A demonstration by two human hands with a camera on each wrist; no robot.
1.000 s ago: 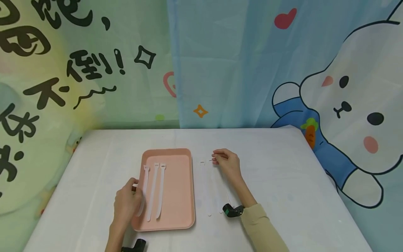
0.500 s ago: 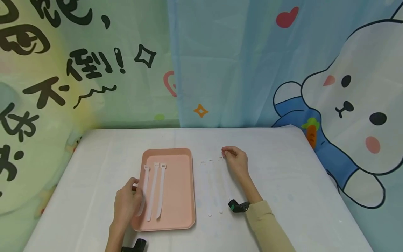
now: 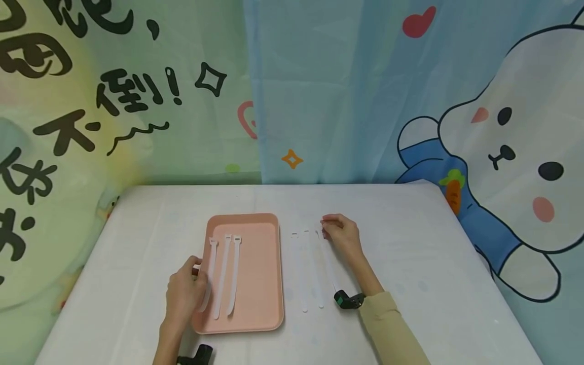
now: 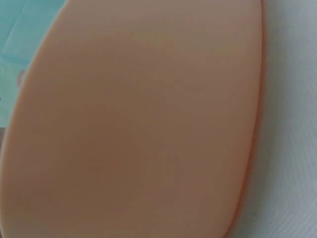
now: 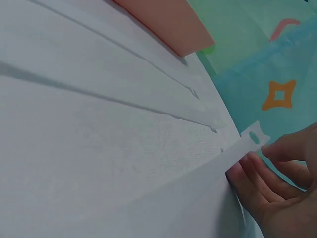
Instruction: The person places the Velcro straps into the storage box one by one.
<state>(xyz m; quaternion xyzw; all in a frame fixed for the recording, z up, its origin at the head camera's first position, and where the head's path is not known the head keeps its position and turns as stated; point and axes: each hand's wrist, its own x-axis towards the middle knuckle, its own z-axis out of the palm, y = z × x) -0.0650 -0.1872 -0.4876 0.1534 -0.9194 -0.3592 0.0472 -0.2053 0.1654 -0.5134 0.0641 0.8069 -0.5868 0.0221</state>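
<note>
Evidently, a thin, smooth white strip with a notched, slotted end slants over the white, faintly grained worktop, the right hand's grip pinching it near that end between thumb and fingers. Just left lie two slim white strips, then a smooth, round-cornered pink tray bearing three long white strips, the left hand's grip curled on its left rim. Behind hangs a printed curtain.
</note>
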